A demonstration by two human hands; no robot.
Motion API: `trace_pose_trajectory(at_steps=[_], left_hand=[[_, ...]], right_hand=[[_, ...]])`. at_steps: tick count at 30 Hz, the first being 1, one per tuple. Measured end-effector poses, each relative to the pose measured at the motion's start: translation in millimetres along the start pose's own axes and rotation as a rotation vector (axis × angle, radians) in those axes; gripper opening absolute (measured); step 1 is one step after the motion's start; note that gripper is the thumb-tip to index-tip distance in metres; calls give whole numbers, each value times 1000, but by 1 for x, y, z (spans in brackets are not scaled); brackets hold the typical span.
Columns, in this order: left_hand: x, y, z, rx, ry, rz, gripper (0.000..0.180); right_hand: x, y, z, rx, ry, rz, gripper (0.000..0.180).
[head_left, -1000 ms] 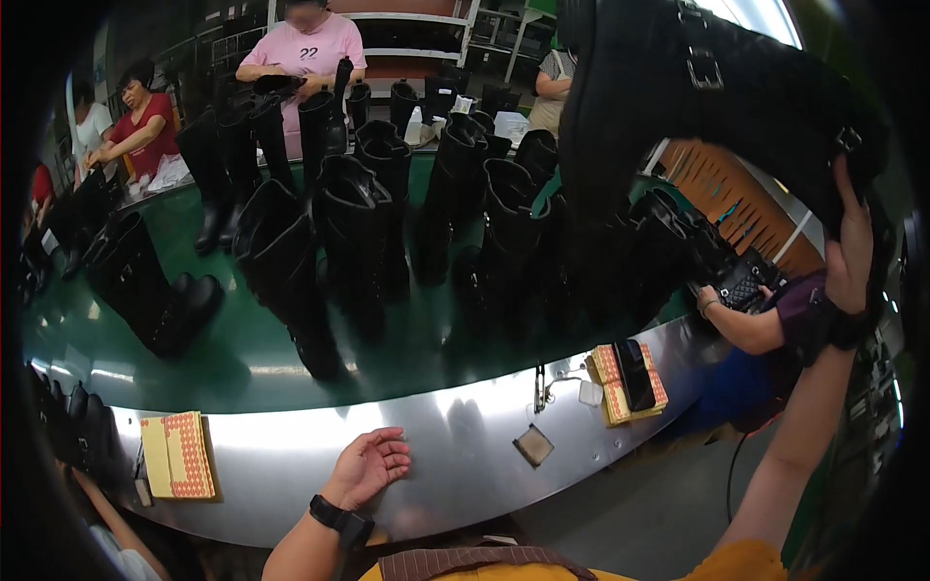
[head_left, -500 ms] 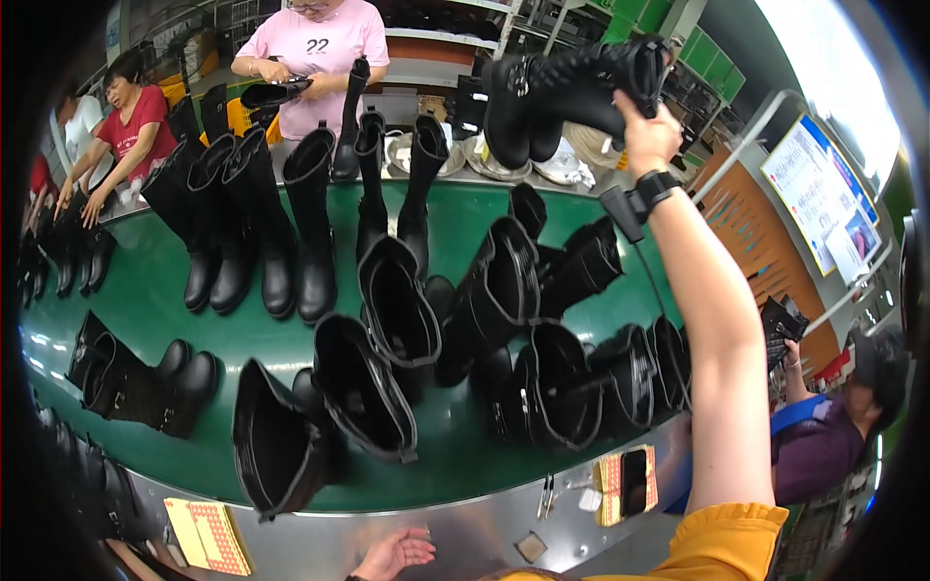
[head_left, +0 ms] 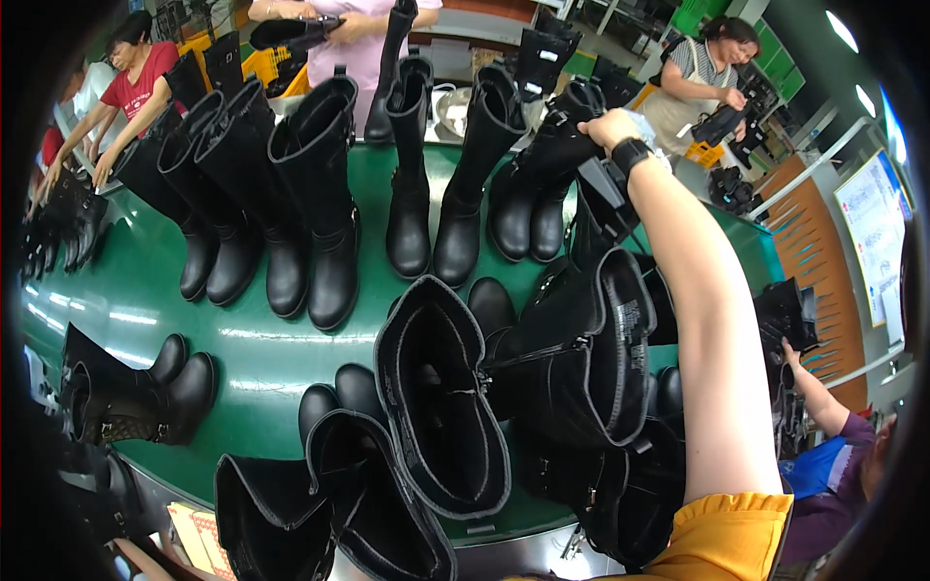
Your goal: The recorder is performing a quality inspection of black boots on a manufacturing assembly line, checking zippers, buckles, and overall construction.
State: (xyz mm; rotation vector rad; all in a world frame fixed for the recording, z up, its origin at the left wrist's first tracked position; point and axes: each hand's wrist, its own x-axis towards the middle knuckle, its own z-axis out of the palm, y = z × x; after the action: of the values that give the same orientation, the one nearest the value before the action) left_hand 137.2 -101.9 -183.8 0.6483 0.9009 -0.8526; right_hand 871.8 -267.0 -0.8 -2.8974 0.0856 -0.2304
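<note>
The right hand (head_left: 615, 131) is closed on the upper edge of a pair of black boots (head_left: 528, 194), its fingertips partly hidden at the shaft tops. That pair stands upright just below and left of the hand, on the green counter (head_left: 262, 378). A dark wristband (head_left: 632, 153) sits right behind the hand, and the bare arm runs back to a yellow sleeve (head_left: 731, 533). Left of the hand, beside the held pair, stand two tall boots (head_left: 465, 208); farther left is a row of four boots (head_left: 334, 223). Nearer the wearer than the hand, several open-topped boots (head_left: 441, 407) crowd together (their linings show from above). Well apart from the hand, at far left, is a buckled pair (head_left: 136, 387). Beyond the hand to its right, a person in an apron (head_left: 678, 111) handles a dark item (head_left: 717, 126); beyond it to the left stands a person in pink (head_left: 358, 58).
</note>
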Motion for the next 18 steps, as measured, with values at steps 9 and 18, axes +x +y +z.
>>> trace_pose_trajectory(at_steps=[9,18], left_hand=[[15,-11,-9,-26,-11,-12,46],[6,-6,6,43,-32,3,39]], right_hand=[[3,-15,-21,-51,-151,-201,88],[-149,75,-221,144,-355,-398,65]])
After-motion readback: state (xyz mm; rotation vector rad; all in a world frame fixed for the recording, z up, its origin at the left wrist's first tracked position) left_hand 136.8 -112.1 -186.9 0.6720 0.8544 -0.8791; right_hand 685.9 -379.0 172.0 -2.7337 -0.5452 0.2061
